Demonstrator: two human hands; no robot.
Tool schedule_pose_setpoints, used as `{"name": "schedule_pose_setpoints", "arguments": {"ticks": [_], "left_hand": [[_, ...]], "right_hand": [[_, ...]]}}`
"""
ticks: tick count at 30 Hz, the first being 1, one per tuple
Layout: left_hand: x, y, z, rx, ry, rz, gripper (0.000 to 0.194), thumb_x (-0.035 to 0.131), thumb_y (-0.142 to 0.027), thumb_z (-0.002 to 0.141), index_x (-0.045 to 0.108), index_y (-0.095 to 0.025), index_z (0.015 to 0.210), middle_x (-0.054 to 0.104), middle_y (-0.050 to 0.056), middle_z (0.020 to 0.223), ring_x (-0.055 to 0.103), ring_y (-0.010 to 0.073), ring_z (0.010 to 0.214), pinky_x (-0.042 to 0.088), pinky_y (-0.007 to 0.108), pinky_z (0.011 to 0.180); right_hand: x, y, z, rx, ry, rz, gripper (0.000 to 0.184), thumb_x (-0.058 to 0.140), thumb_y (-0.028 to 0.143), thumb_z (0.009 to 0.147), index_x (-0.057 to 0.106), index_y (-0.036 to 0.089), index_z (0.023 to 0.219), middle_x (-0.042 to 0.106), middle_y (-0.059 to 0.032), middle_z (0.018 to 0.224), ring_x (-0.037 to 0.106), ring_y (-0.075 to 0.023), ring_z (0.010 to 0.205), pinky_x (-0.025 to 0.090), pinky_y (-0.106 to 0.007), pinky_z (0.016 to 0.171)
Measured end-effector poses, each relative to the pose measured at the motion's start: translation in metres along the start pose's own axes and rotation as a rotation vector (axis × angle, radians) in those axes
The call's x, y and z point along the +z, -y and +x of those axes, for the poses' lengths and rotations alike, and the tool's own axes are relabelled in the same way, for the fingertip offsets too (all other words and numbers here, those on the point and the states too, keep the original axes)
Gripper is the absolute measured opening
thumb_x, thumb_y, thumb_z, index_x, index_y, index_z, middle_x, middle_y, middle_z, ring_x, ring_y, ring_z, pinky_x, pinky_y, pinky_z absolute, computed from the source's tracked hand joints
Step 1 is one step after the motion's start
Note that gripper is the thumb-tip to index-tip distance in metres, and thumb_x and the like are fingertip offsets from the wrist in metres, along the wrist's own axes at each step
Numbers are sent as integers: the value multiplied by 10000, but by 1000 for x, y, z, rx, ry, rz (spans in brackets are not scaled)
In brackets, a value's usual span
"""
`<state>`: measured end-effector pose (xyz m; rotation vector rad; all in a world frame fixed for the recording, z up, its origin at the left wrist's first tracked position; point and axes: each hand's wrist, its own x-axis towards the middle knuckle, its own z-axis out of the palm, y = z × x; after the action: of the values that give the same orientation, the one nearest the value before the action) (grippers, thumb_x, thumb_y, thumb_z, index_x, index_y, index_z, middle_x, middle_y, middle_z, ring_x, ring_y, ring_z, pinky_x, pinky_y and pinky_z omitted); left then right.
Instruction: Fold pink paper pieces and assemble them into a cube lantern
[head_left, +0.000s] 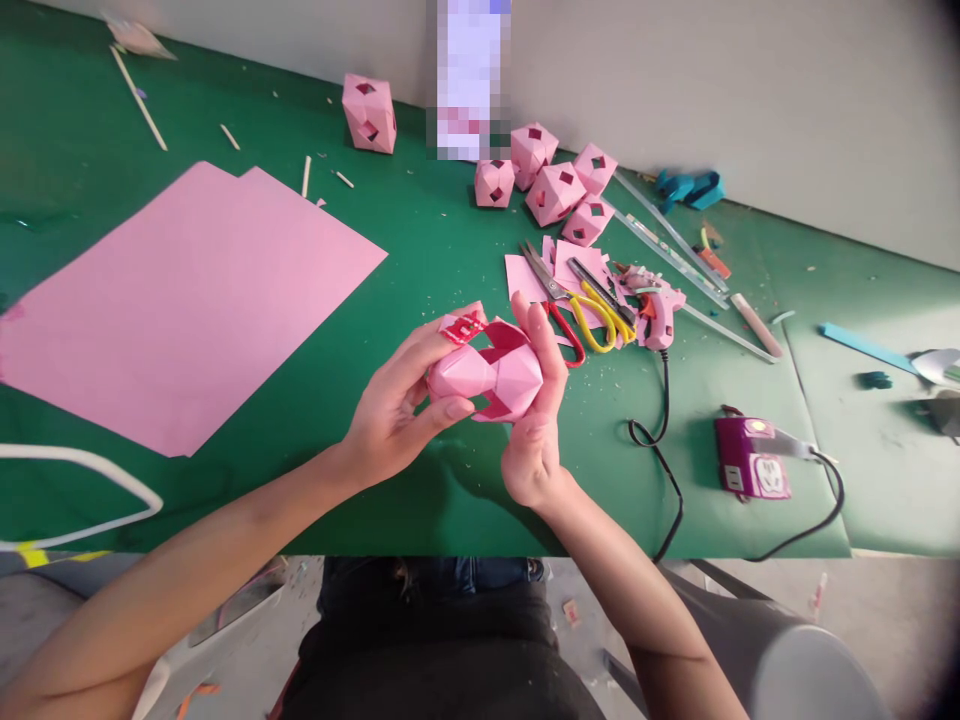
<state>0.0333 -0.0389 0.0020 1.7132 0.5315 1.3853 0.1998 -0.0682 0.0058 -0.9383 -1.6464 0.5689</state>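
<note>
Between my two hands is a pink folded paper shape point(517, 378) with diamond-like openings, held above the green table near its front edge. My left hand point(405, 400) grips its left side, thumb at the front and fingers behind; a red and white patterned band wraps one finger. My right hand point(544, 400) cups the right side, with the fingers behind and the thumb below. Both hands are closed on the paper. Just beyond my right hand lie scissors with yellow handles point(592, 318), a red handle loop point(566, 335) and pink paper scraps point(525, 275).
Several finished pink paper shapes point(555, 193) sit at the back, one larger shape point(370, 113) apart. Large pink sheets point(195, 300) cover the left. A pink glue gun point(658, 308) trails a black cord rightward. A purple power box point(752, 457) stands near the front edge.
</note>
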Motion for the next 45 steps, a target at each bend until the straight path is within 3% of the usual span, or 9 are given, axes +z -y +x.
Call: {"name": "schedule_pose_setpoints", "arguments": {"ticks": [10, 15, 20, 26, 30, 34, 37, 40, 45], "left_hand": [[-2, -8, 1, -70, 0, 120, 498, 581, -413, 1100, 552, -360, 1594, 596, 74, 1634, 569, 297, 1525, 522, 497, 1258], [-5, -15, 7, -188, -30, 191, 426, 579, -411, 1102, 643, -299, 1508, 588, 78, 1643, 517, 293, 1570, 505, 457, 1273], [0, -22, 13, -282, -112, 211, 367, 557, -400, 1113, 708, -233, 1403, 717, 86, 1490, 692, 250, 1383, 605, 386, 1159], [-1, -18, 9, -404, -119, 105, 456, 527, -524, 1106, 659, -237, 1435, 731, 116, 1446, 718, 295, 1332, 716, 338, 874], [-13, -13, 5, -437, 55, -102, 645, 463, -700, 1063, 482, -351, 1605, 567, 136, 1632, 724, 342, 1322, 728, 343, 766], [-22, -12, 6, -313, 243, 77, 796, 747, -614, 952, 414, -423, 1648, 346, 101, 1788, 508, 416, 1557, 675, 489, 1053], [-23, -11, 7, -204, 228, 218, 619, 824, -455, 936, 602, -368, 1507, 366, 95, 1776, 431, 395, 1613, 584, 537, 1188], [-20, -11, 7, -228, 143, 187, 319, 786, -386, 974, 749, -299, 1278, 527, 99, 1669, 590, 344, 1492, 667, 459, 1071], [-16, -12, 8, -294, -11, 111, 282, 844, -396, 920, 785, -274, 1167, 659, 98, 1533, 683, 321, 1376, 728, 378, 885]], "right_hand": [[-7, 8, 2, 75, 78, -14, 630, 254, 622, 1124, 187, 419, 1717, 255, 24, 1827, 208, -301, 1719, 270, -620, 1398], [-11, 7, 3, 178, 102, 47, 639, 287, 605, 1131, 103, 445, 1721, 314, -19, 1802, 360, -287, 1658, 426, -604, 1324], [-11, 4, 3, 135, 110, 50, 553, 344, 554, 1134, 291, 429, 1670, 377, -36, 1751, 372, -317, 1636, 439, -628, 1303], [-6, -2, -1, 126, 88, 109, 653, 419, 630, 1097, 244, 399, 1682, 430, -107, 1680, 464, -343, 1549, 479, -663, 1238], [-6, -4, -2, 180, -35, 147, 544, 372, 650, 1100, 359, 404, 1585, 572, -104, 1479, 628, -317, 1350, 565, -626, 1130], [-8, 0, -1, 333, -153, 185, 418, 318, 616, 1124, 507, 387, 1418, 611, -66, 1375, 666, -274, 1271, 581, -581, 1105], [-9, 3, 2, 388, -150, 193, 419, 317, 612, 1129, 564, 360, 1354, 640, -62, 1388, 653, -261, 1320, 551, -560, 1165], [-12, 5, 4, 361, -66, 168, 479, 285, 611, 1134, 627, 340, 1331, 679, -59, 1379, 667, -255, 1306, 558, -535, 1167], [-18, 8, 9, 280, 17, 103, 363, 489, 573, 1104, 684, 376, 1337, 703, -38, 1402, 595, -260, 1430, 495, -520, 1252]]}}
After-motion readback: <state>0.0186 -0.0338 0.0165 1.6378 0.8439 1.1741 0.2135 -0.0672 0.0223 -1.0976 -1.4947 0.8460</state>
